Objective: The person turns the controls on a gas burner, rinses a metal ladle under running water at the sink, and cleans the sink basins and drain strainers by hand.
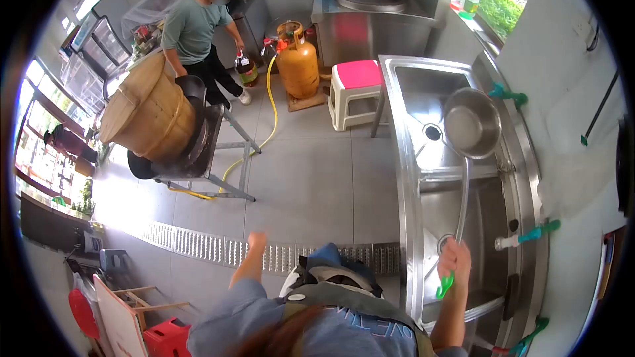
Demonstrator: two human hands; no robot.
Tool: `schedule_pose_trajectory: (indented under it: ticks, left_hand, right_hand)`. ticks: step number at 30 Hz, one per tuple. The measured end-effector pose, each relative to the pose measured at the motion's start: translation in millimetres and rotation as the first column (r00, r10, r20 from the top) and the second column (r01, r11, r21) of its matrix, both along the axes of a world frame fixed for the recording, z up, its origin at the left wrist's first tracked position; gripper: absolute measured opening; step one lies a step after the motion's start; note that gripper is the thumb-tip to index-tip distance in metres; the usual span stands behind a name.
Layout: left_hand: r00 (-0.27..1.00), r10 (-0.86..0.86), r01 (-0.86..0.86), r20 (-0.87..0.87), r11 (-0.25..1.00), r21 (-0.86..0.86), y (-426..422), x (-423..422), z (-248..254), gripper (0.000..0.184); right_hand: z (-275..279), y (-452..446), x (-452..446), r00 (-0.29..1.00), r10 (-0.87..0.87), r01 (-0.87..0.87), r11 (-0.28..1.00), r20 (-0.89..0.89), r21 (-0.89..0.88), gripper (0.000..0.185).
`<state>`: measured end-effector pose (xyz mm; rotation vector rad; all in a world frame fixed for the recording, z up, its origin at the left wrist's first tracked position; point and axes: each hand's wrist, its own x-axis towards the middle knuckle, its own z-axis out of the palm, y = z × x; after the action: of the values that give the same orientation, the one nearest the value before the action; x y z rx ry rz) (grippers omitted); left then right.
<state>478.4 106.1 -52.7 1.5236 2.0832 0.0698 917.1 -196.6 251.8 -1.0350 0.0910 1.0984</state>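
My right hand [455, 259] is closed round the handle of a metal ladle [473, 123] with a green hook at its end. The ladle's round bowl is over the upper basin of the steel double sink [410, 178], and its handle crosses the divider to the lower basin. My left hand [256, 240] hangs over the floor drain grating, away from any object; its fingers look curled, but they are small and blurred.
A large wooden steamer [149, 109] sits in a wok on a metal stand [231, 152] at the left. Behind it a person [198, 26] holds a bottle [246, 69]. A gas cylinder [297, 63] with a yellow hose and a pink-topped stool [357, 76] stand further right.
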Motion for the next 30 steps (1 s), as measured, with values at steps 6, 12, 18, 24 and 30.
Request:
schedule_pose_trajectory:
  ticks: [6,12,18,24,30]
  left_hand:
    - [0.283,-0.920,0.422,-0.271,0.373,-0.826,-32.5,-80.7,-36.8,0.036]
    - [0.477,-0.837,0.392,-0.268,0.475,-0.788,20.0,-65.2,-65.3,0.031]
    - [0.716,-0.671,0.524,-0.190,0.698,-0.488,143.4,-55.5,-68.6,0.020]
    - [0.655,0.616,-0.483,0.438,0.787,-0.384,251.6,-2.3,-47.8,0.016]
    - [0.527,0.663,-0.501,0.533,0.748,-0.435,326.6,86.6,-23.2,0.012]
  right_hand:
    - [45.9,129.0,105.3,0.966,0.245,-0.203,0.914,-0.080,0.352,0.010]
    - [54.1,298.0,123.5,0.978,-0.028,-0.045,0.939,0.207,0.340,0.037]
    - [19.5,455.4,160.8,0.975,-0.055,0.015,0.983,0.214,0.184,0.016]
    - [12.6,567.9,210.3,0.879,-0.051,0.047,0.999,0.474,0.019,0.010]
    - [1.1,711.0,305.2,0.701,0.031,0.096,0.986,0.713,-0.138,0.025]
